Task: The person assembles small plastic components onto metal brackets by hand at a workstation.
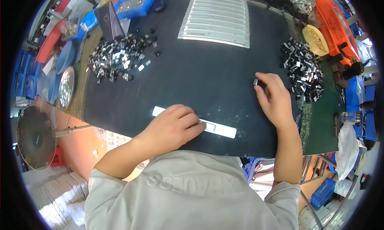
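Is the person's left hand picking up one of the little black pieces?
No, the left hand presses down on a long white strip on the black mat, while the right hand holds a small black piece.

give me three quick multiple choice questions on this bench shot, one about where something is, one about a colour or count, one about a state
1. Where does the stack of pale slotted strips lie?
A. far side of the dark mat
B. under the left hand
C. on the floor

2. What colour is the crate at upper right?
A. blue
B. orange
C. white

3. What is the right hand doing?
A. resting flat and empty
B. pinching a small clip
C. gripping the crate

Answers:
1 A, the strips sit at the top of the mat.
2 B, its walls are orange.
3 B, a small clip sits at its fingertips; the left hand presses the white strip.
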A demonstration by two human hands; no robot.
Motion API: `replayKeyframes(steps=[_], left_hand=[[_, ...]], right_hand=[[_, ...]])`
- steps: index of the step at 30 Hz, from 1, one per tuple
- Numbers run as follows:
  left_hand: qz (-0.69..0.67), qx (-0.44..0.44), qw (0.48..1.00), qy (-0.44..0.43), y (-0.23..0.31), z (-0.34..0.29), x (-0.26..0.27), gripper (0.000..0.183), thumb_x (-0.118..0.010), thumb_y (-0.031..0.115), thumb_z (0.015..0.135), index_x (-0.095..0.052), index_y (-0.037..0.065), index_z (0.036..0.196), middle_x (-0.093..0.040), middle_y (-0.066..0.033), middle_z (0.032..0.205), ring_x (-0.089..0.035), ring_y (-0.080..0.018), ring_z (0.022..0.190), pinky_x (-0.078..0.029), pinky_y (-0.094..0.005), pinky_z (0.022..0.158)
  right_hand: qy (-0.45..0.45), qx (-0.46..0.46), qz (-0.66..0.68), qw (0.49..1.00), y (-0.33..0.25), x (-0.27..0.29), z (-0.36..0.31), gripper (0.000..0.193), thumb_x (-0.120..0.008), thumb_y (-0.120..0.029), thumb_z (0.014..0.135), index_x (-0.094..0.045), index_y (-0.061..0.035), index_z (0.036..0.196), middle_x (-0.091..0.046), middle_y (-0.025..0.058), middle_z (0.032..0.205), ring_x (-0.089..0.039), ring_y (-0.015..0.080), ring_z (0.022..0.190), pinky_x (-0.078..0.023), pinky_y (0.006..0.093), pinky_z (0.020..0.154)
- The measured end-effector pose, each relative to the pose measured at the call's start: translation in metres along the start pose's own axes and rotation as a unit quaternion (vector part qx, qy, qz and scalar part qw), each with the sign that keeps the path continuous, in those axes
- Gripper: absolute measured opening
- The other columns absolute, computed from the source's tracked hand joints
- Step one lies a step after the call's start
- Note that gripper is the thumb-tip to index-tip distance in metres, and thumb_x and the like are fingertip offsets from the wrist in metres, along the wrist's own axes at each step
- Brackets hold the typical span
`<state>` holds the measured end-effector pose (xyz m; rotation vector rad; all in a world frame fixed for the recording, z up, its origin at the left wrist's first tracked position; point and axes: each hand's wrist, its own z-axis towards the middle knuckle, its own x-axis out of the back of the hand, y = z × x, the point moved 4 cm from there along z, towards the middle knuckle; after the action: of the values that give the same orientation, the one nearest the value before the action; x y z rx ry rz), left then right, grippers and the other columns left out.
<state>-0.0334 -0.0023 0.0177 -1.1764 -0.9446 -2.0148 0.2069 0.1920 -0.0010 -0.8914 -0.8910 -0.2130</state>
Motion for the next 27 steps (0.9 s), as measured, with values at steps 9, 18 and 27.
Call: replayKeyframes(steps=[9,18,27], left_hand=[[-0.108,0.128,0.983,0.072,0.003,-0.02,-0.012,0.053,-0.091,0.008,0.084,-0.073,0.006,0.134,-0.073,-0.0093,0.12,-0.071,-0.0303,0.107,-0.055,-0.0431,0.091],[-0.111,0.148,0.978,0.095,0.004,-0.021,-0.013,0.049,-0.092,0.009,0.083,-0.073,0.006,0.128,-0.075,-0.0094,0.126,-0.072,-0.0323,0.114,-0.054,-0.0462,0.097],[-0.057,0.13,0.989,0.045,0.007,-0.018,-0.023,0.036,-0.086,0.012,0.086,-0.08,0.013,0.121,-0.074,-0.0047,0.128,-0.07,-0.0297,0.116,-0.054,-0.046,0.1]], right_hand=[[-0.075,0.341,0.081,0.934,-0.085,-0.043,-0.031,0.024,-0.088,-0.008,0.079,-0.077,-0.0074,0.1,-0.074,0.0053,0.107,-0.069,0.0257,0.09,-0.058,0.0414,0.084],[-0.084,0.357,0.111,0.924,-0.089,-0.064,-0.032,0.023,-0.09,-0.012,0.08,-0.078,-0.0067,0.099,-0.073,0.0048,0.106,-0.066,0.0246,0.091,-0.056,0.0423,0.086],[-0.163,0.275,0.124,0.94,-0.07,-0.056,-0.03,0.04,-0.093,-0.023,0.082,-0.071,-0.0075,0.111,-0.071,0.0071,0.113,-0.066,0.0338,0.102,-0.054,0.0482,0.096]])
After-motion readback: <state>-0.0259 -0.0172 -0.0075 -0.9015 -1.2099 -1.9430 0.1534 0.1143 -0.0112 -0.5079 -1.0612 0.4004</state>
